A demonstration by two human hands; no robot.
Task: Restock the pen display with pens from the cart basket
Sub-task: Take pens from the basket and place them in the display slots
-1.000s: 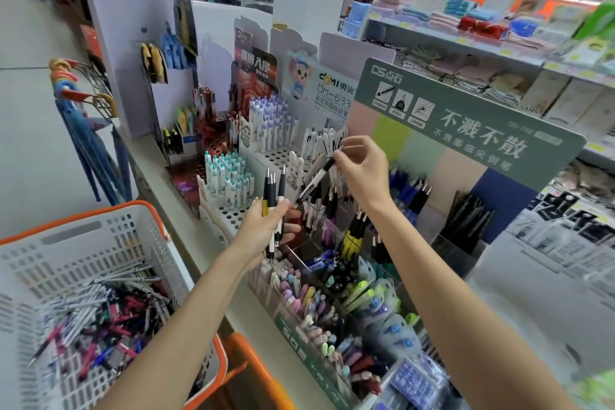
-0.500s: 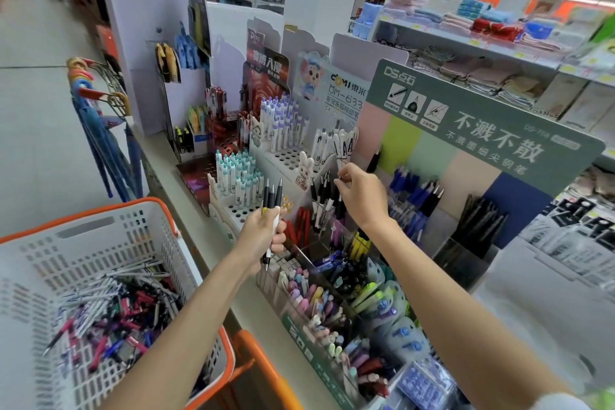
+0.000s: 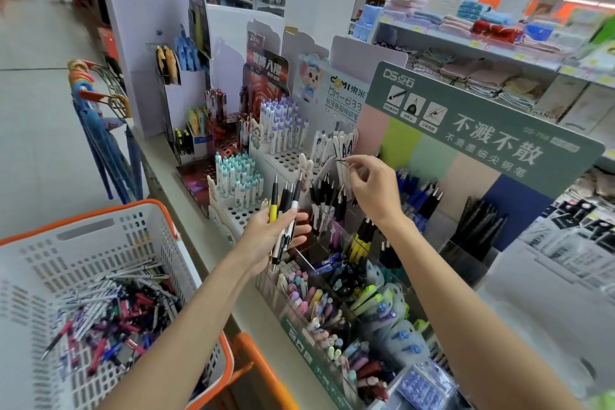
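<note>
Pens (image 3: 283, 206) stand fanned in my left hand's (image 3: 266, 238) grip while my right hand (image 3: 372, 186) pinches a thin dark item (image 3: 342, 160) at the pen display (image 3: 432, 156).

Cart basket (image 3: 100, 243) at my left, loose pens (image 3: 113, 313) inside. Pen display (image 3: 301, 348) ahead on ledge (image 3: 199, 243). My left hand (image 3: 266, 236) before display, bunch of pens (image 3: 286, 200) in it; right hand (image 3: 372, 186) further back.

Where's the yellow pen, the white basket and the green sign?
yellow pen (image 3: 273, 211), head view, its yellow grip.
white basket (image 3: 100, 243), head view, its back wall.
green sign (image 3: 482, 130), head view, middle of its face.
</note>
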